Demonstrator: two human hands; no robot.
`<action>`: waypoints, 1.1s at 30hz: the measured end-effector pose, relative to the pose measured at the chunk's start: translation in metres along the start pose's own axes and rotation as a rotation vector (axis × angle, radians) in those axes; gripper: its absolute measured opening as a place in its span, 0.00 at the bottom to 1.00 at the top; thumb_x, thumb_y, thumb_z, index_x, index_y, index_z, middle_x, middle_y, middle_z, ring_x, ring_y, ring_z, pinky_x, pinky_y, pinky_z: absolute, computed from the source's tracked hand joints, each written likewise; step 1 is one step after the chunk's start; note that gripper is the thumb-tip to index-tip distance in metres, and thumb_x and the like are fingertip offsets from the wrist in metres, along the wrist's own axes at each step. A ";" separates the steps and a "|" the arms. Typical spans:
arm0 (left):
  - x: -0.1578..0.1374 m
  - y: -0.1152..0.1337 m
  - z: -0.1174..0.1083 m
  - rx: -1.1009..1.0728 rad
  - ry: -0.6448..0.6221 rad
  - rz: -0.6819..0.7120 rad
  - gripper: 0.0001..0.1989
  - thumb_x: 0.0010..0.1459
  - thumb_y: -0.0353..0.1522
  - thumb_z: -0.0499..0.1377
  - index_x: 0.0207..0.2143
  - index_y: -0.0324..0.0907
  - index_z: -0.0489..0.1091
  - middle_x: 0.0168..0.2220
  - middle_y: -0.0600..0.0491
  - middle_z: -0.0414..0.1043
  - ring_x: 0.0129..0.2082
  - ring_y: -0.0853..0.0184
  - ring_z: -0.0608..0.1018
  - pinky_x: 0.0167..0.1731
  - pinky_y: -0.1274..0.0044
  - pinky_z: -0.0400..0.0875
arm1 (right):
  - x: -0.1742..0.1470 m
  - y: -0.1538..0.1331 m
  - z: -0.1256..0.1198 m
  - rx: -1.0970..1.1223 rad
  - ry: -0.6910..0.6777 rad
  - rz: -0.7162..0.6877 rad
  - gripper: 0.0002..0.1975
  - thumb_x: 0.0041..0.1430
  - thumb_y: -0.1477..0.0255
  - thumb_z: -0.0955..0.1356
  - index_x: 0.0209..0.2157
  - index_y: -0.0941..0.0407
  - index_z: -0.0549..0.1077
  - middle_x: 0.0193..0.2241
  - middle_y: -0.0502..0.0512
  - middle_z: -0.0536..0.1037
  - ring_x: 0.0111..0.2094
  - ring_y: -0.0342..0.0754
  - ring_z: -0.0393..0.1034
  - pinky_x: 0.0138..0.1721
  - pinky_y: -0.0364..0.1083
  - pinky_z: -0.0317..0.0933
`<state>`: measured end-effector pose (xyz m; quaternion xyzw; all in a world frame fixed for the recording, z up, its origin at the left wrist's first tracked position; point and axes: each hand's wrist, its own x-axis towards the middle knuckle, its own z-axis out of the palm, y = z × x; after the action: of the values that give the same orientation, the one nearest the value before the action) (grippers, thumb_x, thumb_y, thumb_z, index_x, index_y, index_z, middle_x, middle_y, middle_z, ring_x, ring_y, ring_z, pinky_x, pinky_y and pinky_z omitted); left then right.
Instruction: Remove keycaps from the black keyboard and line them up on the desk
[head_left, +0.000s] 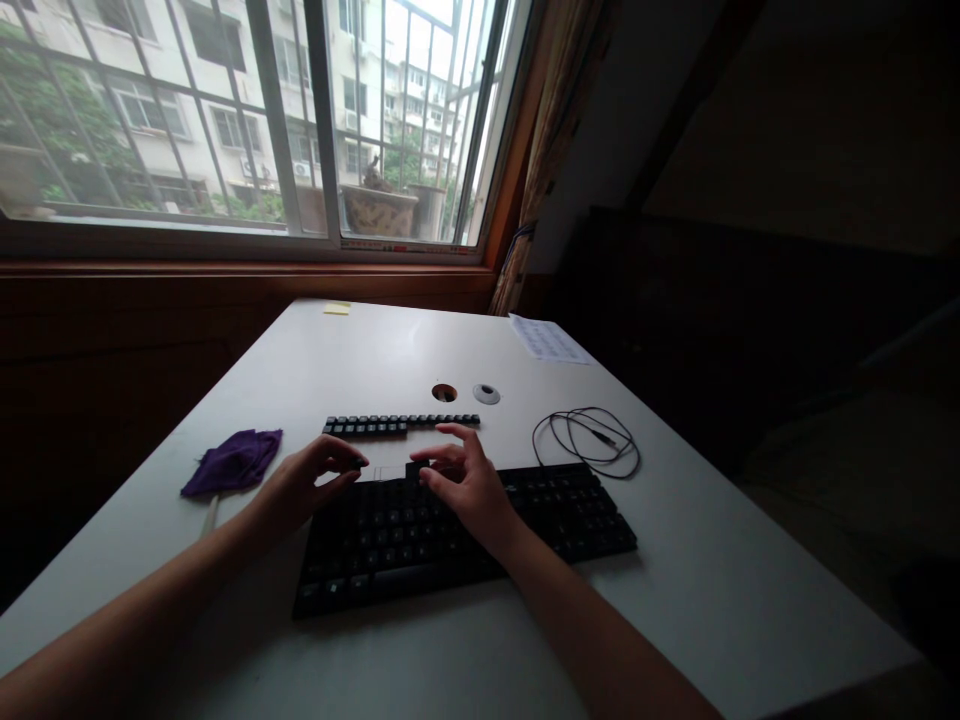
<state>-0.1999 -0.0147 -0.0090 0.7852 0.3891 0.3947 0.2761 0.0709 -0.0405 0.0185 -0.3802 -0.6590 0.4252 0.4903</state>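
Note:
A black keyboard (409,578) lies at an angle on the white table, under both my hands. Over its upper left part, my left hand (304,480) pinches a small dark piece, apparently a keycap (359,463), between thumb and fingers. My right hand (474,495) is curled above the keyboard's upper edge, index finger raised. Its thumb and another finger come together at a small black piece (415,468) whose kind I cannot make out. Just beyond the hands, loose black keycaps (364,427) stand in lined-up rows.
A purple cloth (236,460) lies left of my left forearm, with a pale stick-like handle (211,515) below it. A coiled black cable (574,440) is at the right. Farther back are a round hole (444,393), its grey cover (487,394), a printed sheet (551,340) and yellow notes (337,309).

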 end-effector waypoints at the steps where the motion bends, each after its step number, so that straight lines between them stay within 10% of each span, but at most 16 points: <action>1: 0.000 0.001 0.000 0.003 -0.003 0.005 0.09 0.62 0.34 0.60 0.44 0.42 0.67 0.41 0.49 0.77 0.41 0.64 0.81 0.42 0.70 0.78 | 0.000 0.000 0.000 -0.029 -0.005 -0.009 0.24 0.57 0.72 0.70 0.53 0.47 0.60 0.43 0.51 0.80 0.36 0.47 0.75 0.43 0.52 0.70; 33: 0.005 0.011 -0.004 0.040 0.019 0.203 0.06 0.60 0.26 0.59 0.41 0.40 0.71 0.41 0.47 0.71 0.39 0.66 0.76 0.38 0.75 0.75 | 0.002 0.000 -0.004 -0.181 -0.020 -0.048 0.08 0.55 0.76 0.70 0.38 0.54 0.74 0.37 0.51 0.79 0.38 0.46 0.76 0.43 0.47 0.71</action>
<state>-0.1971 -0.0158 0.0033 0.8222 0.3177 0.4204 0.2154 0.0745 -0.0380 0.0194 -0.4027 -0.7084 0.3559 0.4575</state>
